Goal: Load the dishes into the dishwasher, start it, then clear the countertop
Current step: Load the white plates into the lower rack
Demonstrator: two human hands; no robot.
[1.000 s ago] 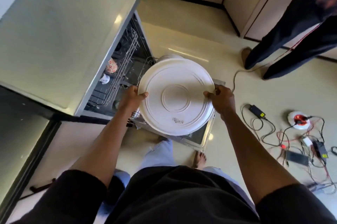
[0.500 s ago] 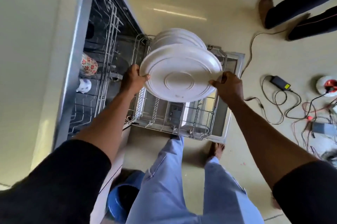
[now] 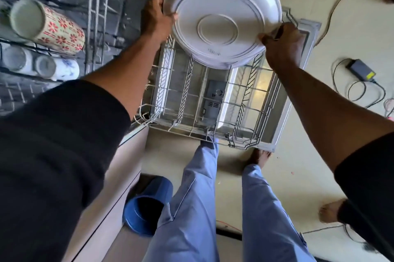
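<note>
Head view: left hand (image 3: 156,17) and right hand (image 3: 281,43) each grip an opposite rim of the white plate stack (image 3: 221,16), underside toward the camera, above the far end of the pulled-out lower rack (image 3: 204,99). Left, upper rack: floral mug (image 3: 53,27), white cups (image 3: 57,68). Near, on floor: blue bucket (image 3: 147,206).

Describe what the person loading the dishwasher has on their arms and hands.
Both arms wear short black sleeves, the left sleeve and the right sleeve, ending above the elbow with forearms bare. The left hand and right hand are bare too: no gloves, and no watch or rings visible.
</note>
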